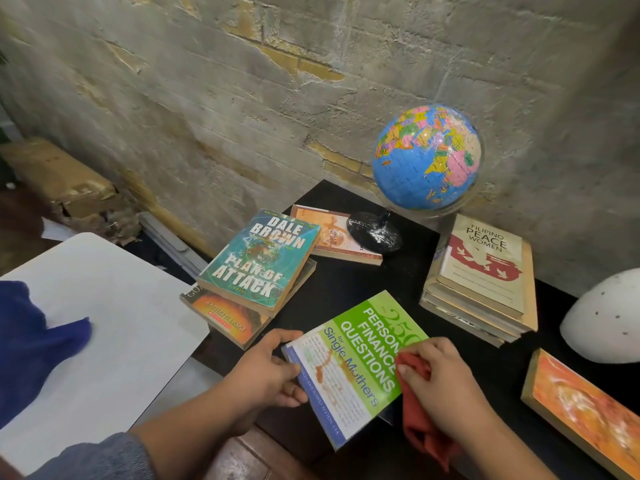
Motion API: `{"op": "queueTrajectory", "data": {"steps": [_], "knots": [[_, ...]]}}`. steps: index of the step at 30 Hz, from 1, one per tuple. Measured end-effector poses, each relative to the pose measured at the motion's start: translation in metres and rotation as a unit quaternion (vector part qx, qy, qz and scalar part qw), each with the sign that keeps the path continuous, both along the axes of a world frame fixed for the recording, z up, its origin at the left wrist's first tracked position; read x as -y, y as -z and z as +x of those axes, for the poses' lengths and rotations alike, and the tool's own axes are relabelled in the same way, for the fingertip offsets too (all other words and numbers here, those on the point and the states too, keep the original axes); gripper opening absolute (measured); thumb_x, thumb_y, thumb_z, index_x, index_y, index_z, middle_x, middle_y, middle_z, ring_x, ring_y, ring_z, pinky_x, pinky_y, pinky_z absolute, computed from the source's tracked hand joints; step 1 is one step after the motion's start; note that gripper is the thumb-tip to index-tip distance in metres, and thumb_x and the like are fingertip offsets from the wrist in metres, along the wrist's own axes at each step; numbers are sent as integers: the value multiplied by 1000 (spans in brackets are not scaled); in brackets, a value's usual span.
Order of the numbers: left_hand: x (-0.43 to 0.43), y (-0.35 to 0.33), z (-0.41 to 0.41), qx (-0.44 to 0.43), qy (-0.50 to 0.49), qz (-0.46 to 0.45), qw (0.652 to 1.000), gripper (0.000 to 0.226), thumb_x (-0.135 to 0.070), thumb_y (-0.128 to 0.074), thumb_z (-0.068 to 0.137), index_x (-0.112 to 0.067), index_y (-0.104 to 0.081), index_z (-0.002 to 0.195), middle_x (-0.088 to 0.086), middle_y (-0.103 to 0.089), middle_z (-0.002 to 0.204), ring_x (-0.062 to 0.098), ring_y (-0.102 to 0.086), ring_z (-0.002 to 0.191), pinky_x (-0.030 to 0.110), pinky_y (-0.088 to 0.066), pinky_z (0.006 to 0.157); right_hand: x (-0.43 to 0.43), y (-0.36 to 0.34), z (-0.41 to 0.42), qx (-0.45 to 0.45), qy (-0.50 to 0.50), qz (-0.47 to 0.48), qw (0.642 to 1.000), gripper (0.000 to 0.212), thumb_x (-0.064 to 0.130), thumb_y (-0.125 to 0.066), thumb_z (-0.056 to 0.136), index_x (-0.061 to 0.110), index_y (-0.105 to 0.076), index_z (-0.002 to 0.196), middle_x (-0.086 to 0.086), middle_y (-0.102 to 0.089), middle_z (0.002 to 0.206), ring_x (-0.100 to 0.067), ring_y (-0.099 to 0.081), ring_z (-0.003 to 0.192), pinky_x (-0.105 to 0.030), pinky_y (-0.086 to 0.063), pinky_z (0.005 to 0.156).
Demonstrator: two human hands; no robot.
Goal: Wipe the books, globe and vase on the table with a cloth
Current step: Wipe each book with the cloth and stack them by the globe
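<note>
Red cloth (420, 429) is bunched in the curled fingers (414, 370) of the right hand (446, 384), pressed on the right edge of one green book (360, 358), and the left hand (263, 372) grips that book's left edge. Around it on the black table (346, 284) lie one teal book (258, 259) on top of one brown book (225, 313), one pale book (325, 233) by the foot of the one globe (427, 157), one pile of books (485, 271) on the right, too hard to count, and one orange book (585, 414) at the near right. One white round thing (609, 317) sits at the far right, partly cut off
</note>
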State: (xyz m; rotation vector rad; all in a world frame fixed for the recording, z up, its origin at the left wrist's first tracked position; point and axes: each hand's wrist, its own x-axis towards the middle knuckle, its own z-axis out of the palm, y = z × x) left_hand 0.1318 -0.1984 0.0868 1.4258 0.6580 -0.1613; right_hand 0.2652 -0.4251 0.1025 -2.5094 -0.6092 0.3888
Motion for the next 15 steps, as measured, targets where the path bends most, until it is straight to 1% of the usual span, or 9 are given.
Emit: {"op": "queueTrajectory", "data": {"steps": [2,5,6,8,10,12,13,15], "knots": [[3,-1,0,6,-29,-20,999,34,1,-53,93,-23,-49,117,24,-68,87,20,-64,57,31,-57,56,-6,-9,10,-1,31,33,999,21,28,-69,86,44,-56,93,14,-45,107,-6,-48,99,-19,-33,84],[11,2,-1,25,-88,-43,995,32,1,-53,93,-23,-50,113,23,-66,82,22,-63,56,31,-56,55,-5,-22,22,5,72,85,994,25,23,-69,86,41,-58,98,6,-50,110,-9,-47,98,-24,-35,80],[15,3,0,32,-109,-49,992,32,1,-54,92,-24,-50,112,22,-66,81,22,-64,56,31,-56,55,-4,-25,24,-5,85,105,991,26,21,-69,85,39,-59,99,4,-52,111,-10,-49,98,-24,-36,77],[22,9,1,39,-128,-66,989,31,-1,-56,92,-25,-46,109,17,-68,79,23,-67,58,33,-57,58,-2,-26,25,-30,93,135,986,28,17,-71,83,37,-60,98,1,-54,112,-9,-53,96,-18,-39,73],[27,14,1,31,-118,-70,990,34,-4,-59,91,-25,-42,110,15,-71,82,24,-71,64,33,-57,59,-4,-27,17,-37,66,125,989,32,13,-73,80,39,-61,95,4,-53,111,1,-51,94,-6,-36,73],[26,17,0,18,-93,-30,995,41,-5,-62,89,-25,-40,117,18,-69,89,27,-73,70,34,-57,61,-8,-21,4,-17,10,89,996,37,11,-75,77,43,-61,89,11,-50,107,5,-50,95,2,-32,74],[24,18,-1,19,-74,1,997,46,-6,-64,88,-29,-40,119,19,-68,89,28,-72,70,36,-58,64,-9,-16,-3,-8,-30,70,997,36,13,-77,76,44,-62,88,15,-48,106,6,-50,98,3,-32,78],[21,15,-1,26,-23,67,997,56,-8,-65,87,-45,-39,120,14,-68,85,25,-72,68,36,-59,65,-14,-7,-19,-15,-107,20,994,29,22,-76,78,43,-65,94,22,-45,109,8,-49,103,-1,-34,85]]}}
